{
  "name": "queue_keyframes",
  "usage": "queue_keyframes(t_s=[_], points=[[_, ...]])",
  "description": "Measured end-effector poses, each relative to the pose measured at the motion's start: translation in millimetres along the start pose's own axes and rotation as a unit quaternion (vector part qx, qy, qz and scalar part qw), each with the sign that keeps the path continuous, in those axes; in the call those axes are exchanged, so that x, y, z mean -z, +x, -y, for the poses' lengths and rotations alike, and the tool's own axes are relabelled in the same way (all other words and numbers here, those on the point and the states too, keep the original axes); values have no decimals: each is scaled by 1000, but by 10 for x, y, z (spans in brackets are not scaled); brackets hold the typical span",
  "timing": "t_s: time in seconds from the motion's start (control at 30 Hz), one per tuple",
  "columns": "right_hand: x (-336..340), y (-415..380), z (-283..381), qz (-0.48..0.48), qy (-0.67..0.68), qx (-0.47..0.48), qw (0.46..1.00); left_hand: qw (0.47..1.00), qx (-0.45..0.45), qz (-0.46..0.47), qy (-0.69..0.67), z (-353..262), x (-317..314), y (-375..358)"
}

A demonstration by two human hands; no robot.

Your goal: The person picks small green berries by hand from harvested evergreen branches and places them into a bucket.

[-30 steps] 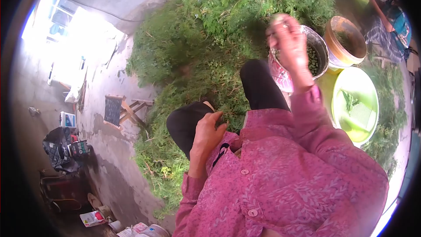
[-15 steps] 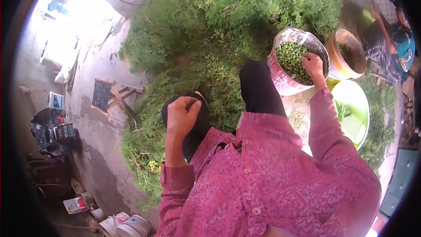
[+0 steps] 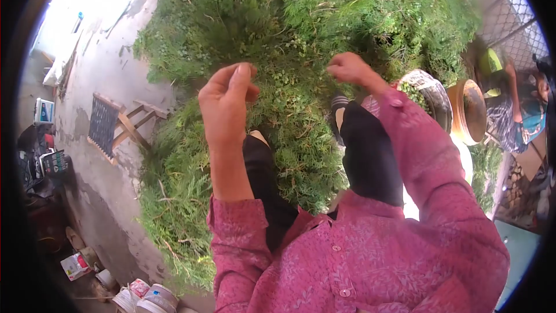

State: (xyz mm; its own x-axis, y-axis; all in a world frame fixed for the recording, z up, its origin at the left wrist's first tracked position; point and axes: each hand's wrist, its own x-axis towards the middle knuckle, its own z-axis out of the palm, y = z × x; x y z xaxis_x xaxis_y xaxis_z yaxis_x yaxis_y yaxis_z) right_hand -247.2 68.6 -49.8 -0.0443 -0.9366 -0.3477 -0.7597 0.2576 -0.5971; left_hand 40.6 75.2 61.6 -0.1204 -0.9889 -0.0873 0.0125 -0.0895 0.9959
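My left hand is raised over the pile of cut evergreen branches, its fingers curled and thumb pressed to them. Whether anything is in that pinch is too small to make out. Over the same branches, further right, my right hand is closed, slightly blurred, with its fingertips pointing left. Small green seed cones dot the foliage. Beside my right forearm stands a whitish and pink bucket holding green cones, partly covered by my sleeve.
A tan bucket stands right of the whitish one. At far right another person sits near a wire fence. A folding stool is on the concrete at left. White containers lie at lower left.
My right hand has left the bucket of cones and moved left over the branches. My left hand has risen and moved forward. The view has shifted, with the buckets now further right.
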Motion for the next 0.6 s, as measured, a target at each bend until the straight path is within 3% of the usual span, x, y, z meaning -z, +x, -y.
queue_keyframes(t_s=[0.07,0.13,0.23,0.27,0.33,0.43,0.6], points=[[-352,376,231,87,-53,-15,995,988,18,-6,-151,134,8,262],[-944,829,52,115,-147,14,982,983,60,-22,-170,319,109,440],[-1652,1136,-25,209,-99,-22,973,960,104,-44,-258,381,224,569],[-1891,1222,-48,175,-96,7,980,940,100,-45,-324,322,250,615],[-2243,1349,-16,143,-86,36,985,943,97,-46,-316,260,269,722],[-2633,1517,-7,78,-58,-12,995,945,94,-54,-308,266,318,828],[-2745,1628,-16,75,-26,-96,992,952,115,-59,-277,281,364,942]])
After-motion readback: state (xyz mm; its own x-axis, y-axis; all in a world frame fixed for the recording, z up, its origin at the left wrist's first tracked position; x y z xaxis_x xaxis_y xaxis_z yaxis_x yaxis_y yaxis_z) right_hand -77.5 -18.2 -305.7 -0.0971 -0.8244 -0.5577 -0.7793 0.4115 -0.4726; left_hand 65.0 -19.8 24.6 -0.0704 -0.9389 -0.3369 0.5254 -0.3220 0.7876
